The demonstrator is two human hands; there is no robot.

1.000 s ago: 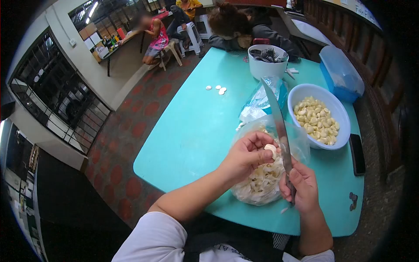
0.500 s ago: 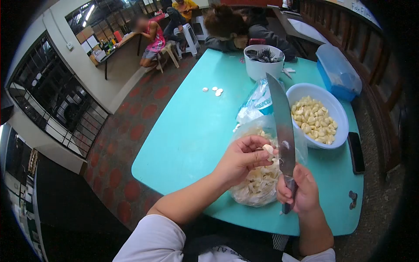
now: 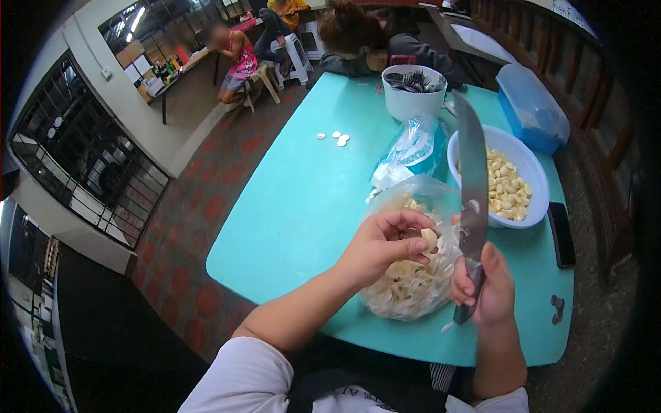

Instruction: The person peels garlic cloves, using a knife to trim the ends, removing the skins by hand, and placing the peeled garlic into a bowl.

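My left hand (image 3: 389, 244) pinches a pale garlic clove (image 3: 429, 239) between thumb and fingers, above a clear plastic bag (image 3: 399, 304) filled with papery garlic skins (image 3: 406, 281). To its right, my right hand (image 3: 490, 286) is wrapped round the dark handle of a large knife (image 3: 474, 175). The broad blade points up and away from me, with a pale scrap stuck to its side. Behind the blade stands a light blue bowl (image 3: 540, 175) of peeled garlic cloves (image 3: 508, 186), partly hidden by the knife.
Beyond the bag lie a blue-and-clear plastic packet (image 3: 416, 148) and a white tub (image 3: 413, 103) of dark cutlery. A lidded blue box (image 3: 533, 110), a phone (image 3: 561, 237) and several coins (image 3: 342, 140) rest on the turquoise table (image 3: 289, 220). A person leans on the far end.
My right hand has shifted right with the knife, so the blade now stands apart from the clove and crosses in front of the bowl. My left hand keeps hold of the clove.
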